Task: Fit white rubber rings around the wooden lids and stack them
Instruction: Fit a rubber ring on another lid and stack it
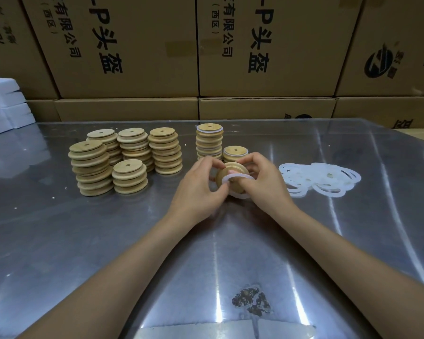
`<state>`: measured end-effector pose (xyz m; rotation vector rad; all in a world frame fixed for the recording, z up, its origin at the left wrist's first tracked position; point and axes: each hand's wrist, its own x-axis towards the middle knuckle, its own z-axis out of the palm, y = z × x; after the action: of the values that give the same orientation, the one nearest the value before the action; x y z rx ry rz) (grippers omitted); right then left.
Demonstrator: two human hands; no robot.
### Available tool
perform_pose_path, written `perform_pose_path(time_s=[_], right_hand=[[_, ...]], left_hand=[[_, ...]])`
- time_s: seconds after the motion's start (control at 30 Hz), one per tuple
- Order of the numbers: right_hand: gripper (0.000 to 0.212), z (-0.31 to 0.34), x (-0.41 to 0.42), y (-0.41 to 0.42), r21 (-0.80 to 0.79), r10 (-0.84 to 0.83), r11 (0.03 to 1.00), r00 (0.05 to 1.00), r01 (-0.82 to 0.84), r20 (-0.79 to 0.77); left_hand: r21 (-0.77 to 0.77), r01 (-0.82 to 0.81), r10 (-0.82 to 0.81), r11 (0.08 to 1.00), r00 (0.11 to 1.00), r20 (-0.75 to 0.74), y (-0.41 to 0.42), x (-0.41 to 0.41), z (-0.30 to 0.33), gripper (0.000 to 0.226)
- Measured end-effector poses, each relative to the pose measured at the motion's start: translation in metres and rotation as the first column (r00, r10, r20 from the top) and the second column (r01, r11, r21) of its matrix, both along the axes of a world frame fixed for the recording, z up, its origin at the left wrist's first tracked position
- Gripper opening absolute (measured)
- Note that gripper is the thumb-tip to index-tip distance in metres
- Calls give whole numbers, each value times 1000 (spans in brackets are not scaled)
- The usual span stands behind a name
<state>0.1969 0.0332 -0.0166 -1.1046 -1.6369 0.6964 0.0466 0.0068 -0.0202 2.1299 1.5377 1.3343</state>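
Observation:
Both hands hold one wooden lid [227, 172] just above the metal table [108, 228]. A white rubber ring [238, 177] lies partly around it. My left hand [198, 189] grips the lid's left side and pinches the ring there. My right hand [264, 182] curls round the right side, thumb on the ring. Behind them stand two stacks of lids with rings: a tall one [209, 141] and a short one [235, 153]. Several stacks of bare wooden lids [132, 157] stand to the left. A pile of loose white rings [321, 178] lies to the right.
Brown cardboard boxes [255, 57] form a wall along the table's far edge. White foam blocks [5, 106] sit at the far left. A worn patch [251, 302] marks the table surface near the front.

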Motion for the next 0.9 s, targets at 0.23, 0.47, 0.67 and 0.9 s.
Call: perform_pose_path(time_s=[0.23,0.47,0.67,0.9], right_hand=[[23,0,0,-1,31,31,999,999,-31,10],[26,0,2,0,35,120,992,991,-118,-65],[18,0,3,1,15,93,996,984,-92,-149],[11,0,-1,-1,-75,68,993,960,-92,-272]], left_hand=[[23,-65,61,998,988,141,2,-3,2,13],[-65,-31,51,997,945,323,4,-8,2,12],[-77,-2,32,997,921,389,2,-6,4,10],[-115,30,24,993,899,438,1,-6,4,10]])
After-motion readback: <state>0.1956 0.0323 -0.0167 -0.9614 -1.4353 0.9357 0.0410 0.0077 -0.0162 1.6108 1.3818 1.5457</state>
